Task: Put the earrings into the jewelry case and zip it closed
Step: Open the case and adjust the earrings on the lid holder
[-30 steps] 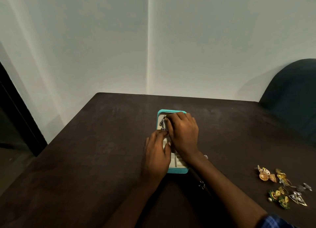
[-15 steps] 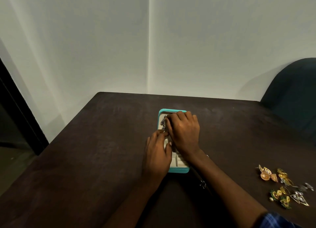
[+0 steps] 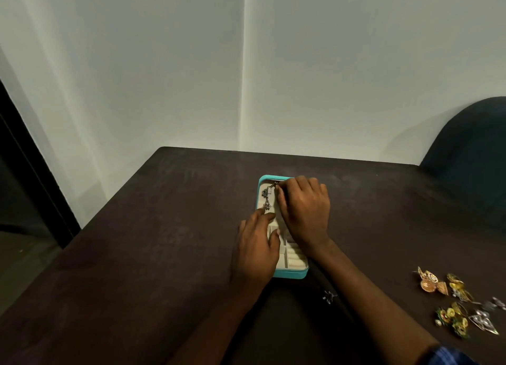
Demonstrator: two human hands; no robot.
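Note:
A turquoise jewelry case [image 3: 290, 275] lies open in the middle of the dark table, its cream lining showing. A long silver earring [image 3: 266, 197] rests against the lining in the far half. My right hand [image 3: 304, 211] covers that half, its fingertips pinched at the earring's top end. My left hand [image 3: 256, 248] lies flat over the near left part of the case, fingertips just below the earring's lower end. A heap of gold, green and silver earrings [image 3: 460, 301] sits near the right edge. One small silver earring [image 3: 328, 296] lies alone beside my right forearm.
The dark table [image 3: 164, 241] ends at a white wall corner behind. A dark blue chair back [image 3: 473, 151] stands at the right rear. A dark doorway opens at the left.
My right hand's fingertips shifted toward the far end of the case, uncovering more of the silver earring. My left hand stayed in place.

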